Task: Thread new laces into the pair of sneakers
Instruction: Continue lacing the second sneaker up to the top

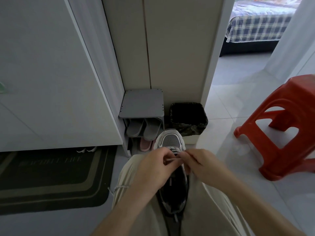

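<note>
Two — left grip, right grip — pinch lace; stool well apart.

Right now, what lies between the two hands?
Head view: the sneaker, its laced throat crossed by a pale lace, lies between left hand and right hand.

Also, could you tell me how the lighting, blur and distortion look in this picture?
Head view: dim and bluish on the left around the doormat, brighter on the right, where daylight washes the floor by the red stool; the left hand and right hand, pinching the lace over the sneaker, are blurred; the wide lens slants the white door.
</note>
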`<state>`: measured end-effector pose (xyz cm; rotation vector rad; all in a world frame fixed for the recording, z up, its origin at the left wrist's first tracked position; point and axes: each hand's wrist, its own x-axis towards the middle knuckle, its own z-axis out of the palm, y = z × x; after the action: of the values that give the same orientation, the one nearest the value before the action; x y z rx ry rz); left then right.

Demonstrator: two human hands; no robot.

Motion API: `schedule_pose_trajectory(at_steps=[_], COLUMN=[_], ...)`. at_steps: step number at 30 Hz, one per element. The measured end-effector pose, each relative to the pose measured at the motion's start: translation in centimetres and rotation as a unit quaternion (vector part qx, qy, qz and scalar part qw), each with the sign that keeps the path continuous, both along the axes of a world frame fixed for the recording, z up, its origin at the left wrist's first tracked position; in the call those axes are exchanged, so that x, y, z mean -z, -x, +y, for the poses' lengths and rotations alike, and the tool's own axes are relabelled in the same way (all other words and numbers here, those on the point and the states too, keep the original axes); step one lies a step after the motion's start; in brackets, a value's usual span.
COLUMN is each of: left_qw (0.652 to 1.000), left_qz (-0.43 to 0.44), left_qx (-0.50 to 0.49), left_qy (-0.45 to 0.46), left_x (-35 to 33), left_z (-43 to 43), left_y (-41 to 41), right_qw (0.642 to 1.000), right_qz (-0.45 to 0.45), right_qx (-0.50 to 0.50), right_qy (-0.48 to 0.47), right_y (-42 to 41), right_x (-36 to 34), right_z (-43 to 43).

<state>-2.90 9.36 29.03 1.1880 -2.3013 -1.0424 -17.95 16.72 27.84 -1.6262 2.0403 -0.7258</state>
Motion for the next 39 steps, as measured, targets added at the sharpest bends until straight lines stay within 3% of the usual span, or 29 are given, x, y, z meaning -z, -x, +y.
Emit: schedule_pose_trajectory(at_steps=[8, 11, 15, 21, 25, 30, 39], left_qw=[0.968, 0.978, 0.991, 0.984, 0.987, 0.986, 0.991], left_qz=[-0.235, -0.193, -0.127, -0.172, -0.058, -0.077, -0.076], left_qx=[0.083, 0.08, 0.03, -0.004, 0.025, 0.06, 0.019], left_qy=[0.016, -0.009, 0.03, 0.046, 0.15, 0.137, 0.106], left_x=[2.0, 2.0, 0.8, 2.5, 3.0, 4.2, 5.6], left_z=[-0.7, -1.2, -2.7, -3.7, -1.3, 0.4, 0.7], left_y=[-3.1, -3.5, -3.7, -3.5, -1.8, 0.1, 0.8], right_qw=[0.998, 0.998, 0.999, 0.998, 0.997, 0.998, 0.997], right_qz=[-0.037, -0.052, -0.013, -0.017, -0.035, -0.023, -0.034], right_qx=[0.031, 0.029, 0.037, 0.056, 0.075, 0.062, 0.062], right_qy=[-0.032, -0.032, -0.012, 0.003, 0.008, 0.007, -0.032], right_y=[3.2, 3.2, 3.0, 2.6, 2.4, 2.3, 1.9], right_x=[2.0, 2.7, 2.7, 2.9, 2.6, 2.2, 2.1], right_z=[0.9, 1.0, 1.1, 1.3, 1.5, 1.4, 1.2])
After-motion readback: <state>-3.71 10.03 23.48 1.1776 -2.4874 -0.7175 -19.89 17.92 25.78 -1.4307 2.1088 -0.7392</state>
